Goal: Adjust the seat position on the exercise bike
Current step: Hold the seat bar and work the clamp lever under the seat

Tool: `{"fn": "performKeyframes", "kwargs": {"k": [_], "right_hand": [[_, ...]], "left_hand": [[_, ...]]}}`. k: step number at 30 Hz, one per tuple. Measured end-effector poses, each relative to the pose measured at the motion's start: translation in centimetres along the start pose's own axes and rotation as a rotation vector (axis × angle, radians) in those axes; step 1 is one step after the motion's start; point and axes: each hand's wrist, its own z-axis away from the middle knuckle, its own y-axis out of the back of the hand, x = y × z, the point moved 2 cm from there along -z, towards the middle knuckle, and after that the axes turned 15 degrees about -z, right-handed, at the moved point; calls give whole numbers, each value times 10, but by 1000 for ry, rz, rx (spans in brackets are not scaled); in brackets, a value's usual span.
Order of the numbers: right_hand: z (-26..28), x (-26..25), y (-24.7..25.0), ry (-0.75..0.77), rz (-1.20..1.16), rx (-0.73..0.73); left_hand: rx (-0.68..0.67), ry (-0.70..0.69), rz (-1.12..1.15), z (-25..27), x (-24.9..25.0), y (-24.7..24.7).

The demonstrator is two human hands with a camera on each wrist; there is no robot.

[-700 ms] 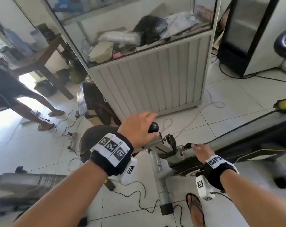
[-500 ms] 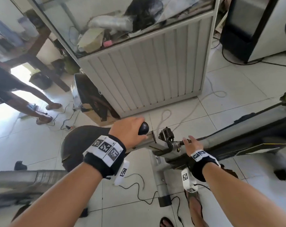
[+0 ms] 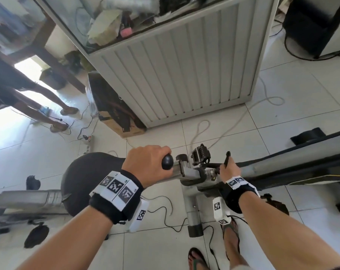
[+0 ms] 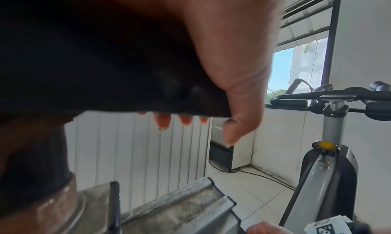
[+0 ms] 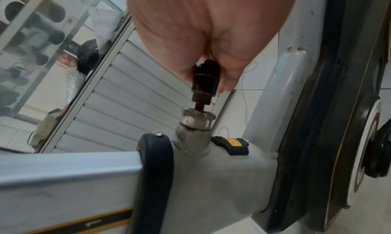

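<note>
The exercise bike's black seat (image 3: 83,172) lies low and left in the head view. My left hand (image 3: 148,162) grips its rounded nose (image 3: 167,162), fingers curled over the far side. In the left wrist view, fingertips (image 4: 162,121) and the thumb (image 4: 232,130) wrap the seat's dark underside (image 4: 105,62) above the grey slider rail (image 4: 180,204). My right hand (image 3: 229,169) grips the black adjustment knob (image 5: 206,78). Its stem enters the grey clamp (image 5: 194,125) on the seat post (image 3: 192,203).
A white slatted cabinet (image 3: 184,65) stands close behind the bike. Cables (image 3: 165,215) trail across the tiled floor. My sandalled feet (image 3: 231,238) are beside the post. Another person's legs (image 3: 38,98) stand at far left. The handlebars (image 4: 338,95) and a yellow knob (image 4: 324,145) lie ahead.
The head view has tipped down and drawn closer to the seat. Both hands keep their holds on the seat nose and the knob.
</note>
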Motion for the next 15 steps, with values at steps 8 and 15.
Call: {"fn": "performKeyframes", "kwargs": {"k": [8, 15], "right_hand": [[7, 3, 25, 308, -147, -207], [40, 44, 55, 336, 119, -337]], "left_hand": [[-8, -6, -16, 0, -2, 4], [-4, -19, -4, -1, -2, 5]]}}
